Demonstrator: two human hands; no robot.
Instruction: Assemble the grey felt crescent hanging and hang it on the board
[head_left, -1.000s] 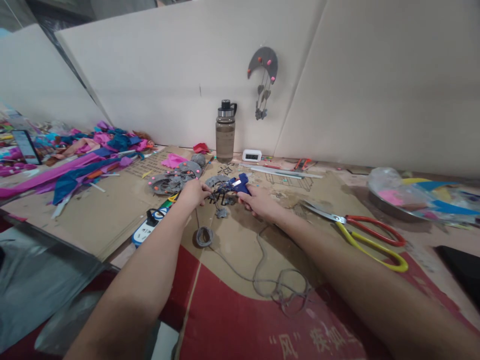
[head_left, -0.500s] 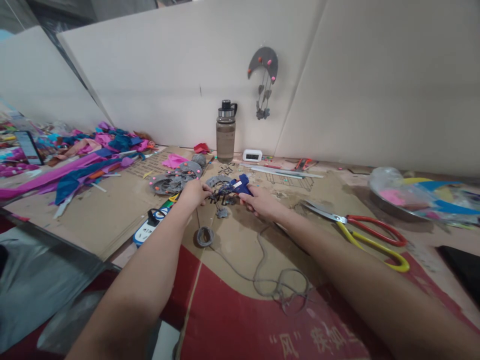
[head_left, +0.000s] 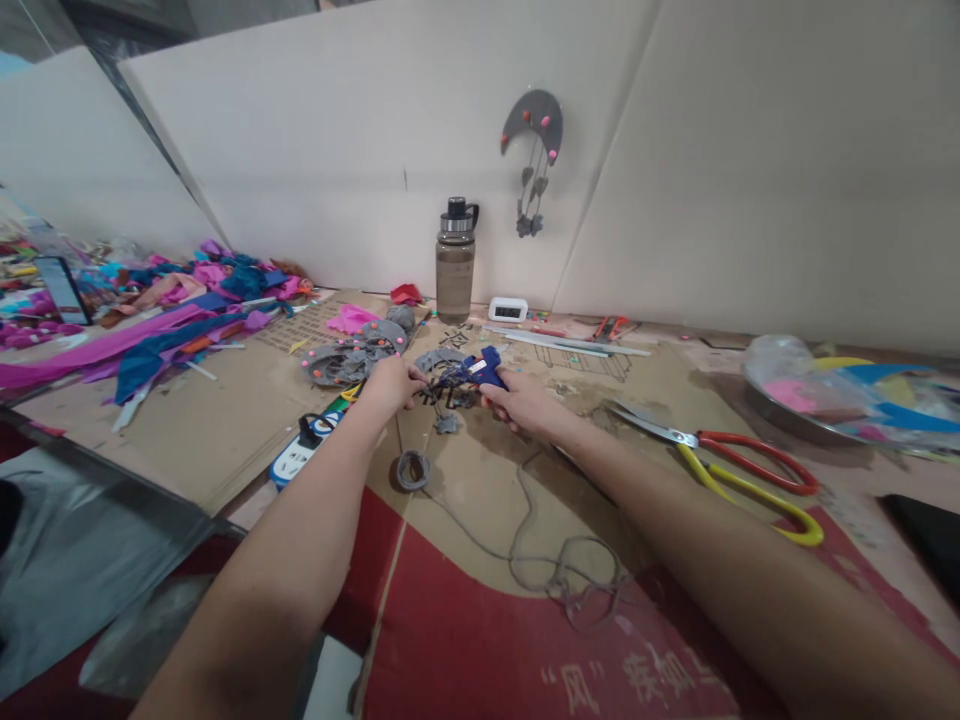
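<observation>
My right hand [head_left: 517, 402] is closed around the handle of a blue glue gun [head_left: 486, 368], its nozzle end pointing left toward my left hand. With fingertips pinched, my left hand [head_left: 397, 384] is at a grey cord with small grey felt pieces; exactly what sits between the fingers is too small to tell. A grey felt piece [head_left: 447, 424] lies just below the nozzle. Behind it rests a grey crescent [head_left: 439, 358], partly hidden by the gun. Grey cord [head_left: 521, 510] runs in loops over the cardboard, and a small coil [head_left: 413, 470] lies nearer me.
Large scissors [head_left: 705, 450] with red and yellow handles lie right. A bottle [head_left: 455, 265] and small clock [head_left: 508, 309] stand at the back. A power strip [head_left: 304, 452] is beside my left forearm. Finished-looking grey crescents [head_left: 352, 352] lie left; a moon ornament [head_left: 536, 125] hangs on the wall.
The view has shifted slightly. Both hands and the glue gun keep nearly the same place over the grey pieces.
</observation>
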